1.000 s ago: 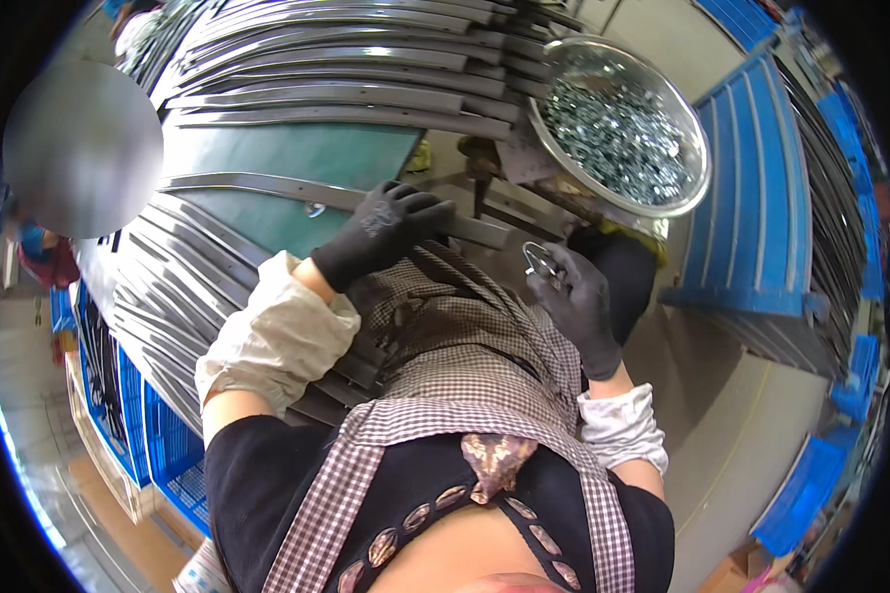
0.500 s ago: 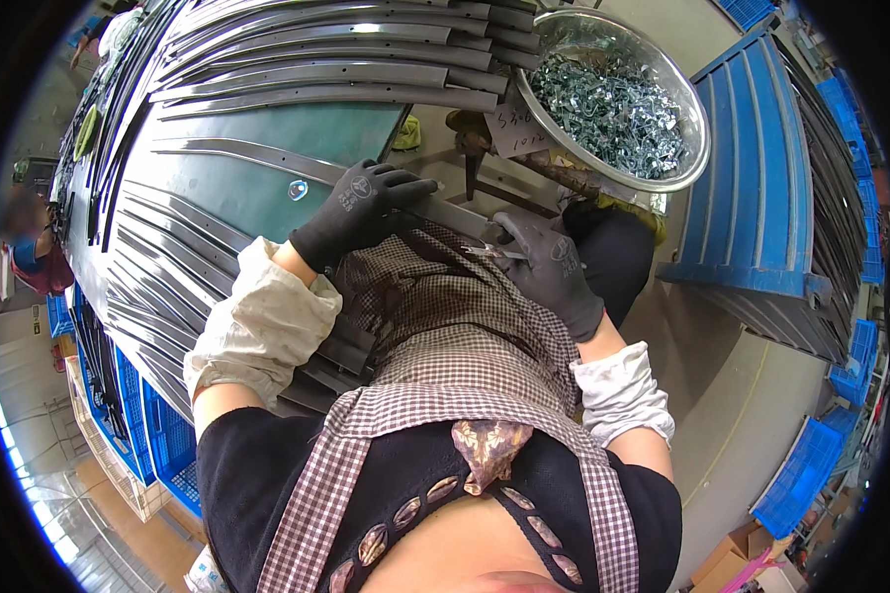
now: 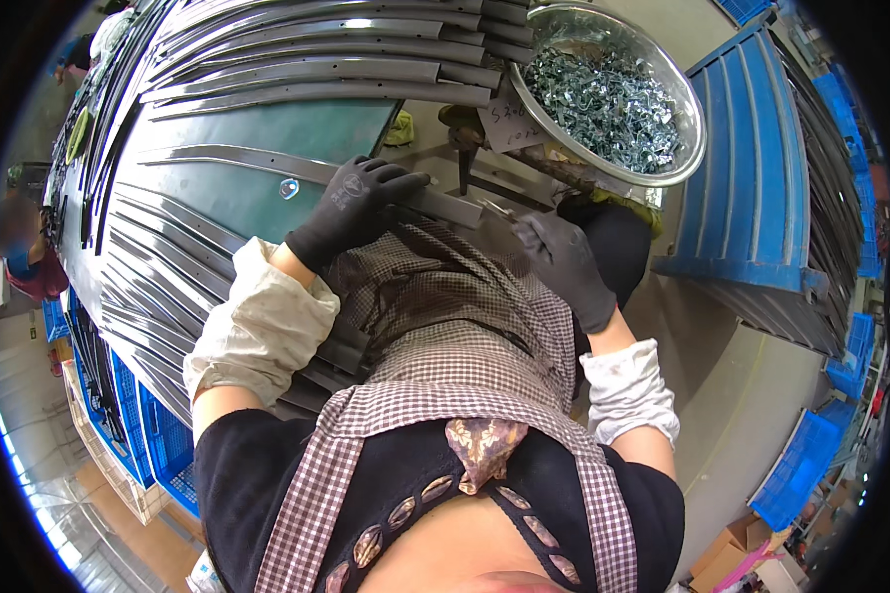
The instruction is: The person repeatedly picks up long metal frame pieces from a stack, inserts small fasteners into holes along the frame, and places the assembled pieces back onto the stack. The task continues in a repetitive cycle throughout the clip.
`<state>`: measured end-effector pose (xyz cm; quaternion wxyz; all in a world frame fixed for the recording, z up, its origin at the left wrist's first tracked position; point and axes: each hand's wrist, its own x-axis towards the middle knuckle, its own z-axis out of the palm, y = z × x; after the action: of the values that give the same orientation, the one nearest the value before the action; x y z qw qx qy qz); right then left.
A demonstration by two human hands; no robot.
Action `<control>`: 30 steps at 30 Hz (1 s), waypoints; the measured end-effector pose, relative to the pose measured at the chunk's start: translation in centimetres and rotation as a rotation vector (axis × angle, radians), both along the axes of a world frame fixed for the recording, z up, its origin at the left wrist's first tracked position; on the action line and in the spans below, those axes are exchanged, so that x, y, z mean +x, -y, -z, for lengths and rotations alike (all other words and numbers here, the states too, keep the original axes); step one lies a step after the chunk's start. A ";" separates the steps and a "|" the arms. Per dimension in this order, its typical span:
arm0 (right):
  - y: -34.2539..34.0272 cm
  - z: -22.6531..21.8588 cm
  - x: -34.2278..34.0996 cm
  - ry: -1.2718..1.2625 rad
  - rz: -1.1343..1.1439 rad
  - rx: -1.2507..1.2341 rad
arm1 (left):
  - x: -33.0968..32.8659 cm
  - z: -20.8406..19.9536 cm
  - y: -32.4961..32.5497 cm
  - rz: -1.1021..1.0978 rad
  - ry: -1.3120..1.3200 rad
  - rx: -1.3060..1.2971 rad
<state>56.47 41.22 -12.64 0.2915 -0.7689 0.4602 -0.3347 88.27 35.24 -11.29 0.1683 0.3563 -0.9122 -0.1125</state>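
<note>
We see long, narrow strip (image 3: 247, 157), dk grey w/ glossy sheen, looks gently curved; lies partly on green tabletop (image 3: 267, 135), near end out past edge, above checked apron (image 3: 445, 341). L hand (image 3: 359, 206), blk glove: fingers bent over strip, gripping. R hand (image 3: 567, 265), same glove: fingers pinched narrow on sm. silvery metal pc (image 3: 497, 209) just beside strip's end; whether touching, we can't tell.

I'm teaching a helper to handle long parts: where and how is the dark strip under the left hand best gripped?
Probably near its right end, from above and the near side, where the left hand lies over it. The dark strip is long, thin and flat, and that end juts past the edge of the green tabletop, likely leaving room to reach underneath.
</note>
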 end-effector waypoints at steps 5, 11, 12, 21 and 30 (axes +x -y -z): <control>-1.8 0.8 -0.8 -0.091 -0.026 0.048 | -0.3 -0.1 0.1 0.006 -0.008 -0.014; -0.9 0.1 0.4 -0.220 -0.059 -0.039 | -0.4 -0.5 -0.1 0.028 -0.012 0.008; -0.7 -0.4 0.7 -0.264 -0.064 -0.075 | -0.4 -0.5 -0.1 0.030 -0.013 0.000; -0.4 -0.6 -0.7 -0.220 -0.145 -0.201 | -0.3 -1.4 0.0 0.147 0.035 -0.021; 5.8 -1.8 -7.8 -0.221 0.239 -0.098 | 2.5 -6.9 -5.9 0.254 0.144 0.129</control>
<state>48.69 35.43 -10.83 0.1593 -0.7541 0.5609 -0.3022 90.76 41.13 -4.36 0.0639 0.2552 -0.9505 -0.1653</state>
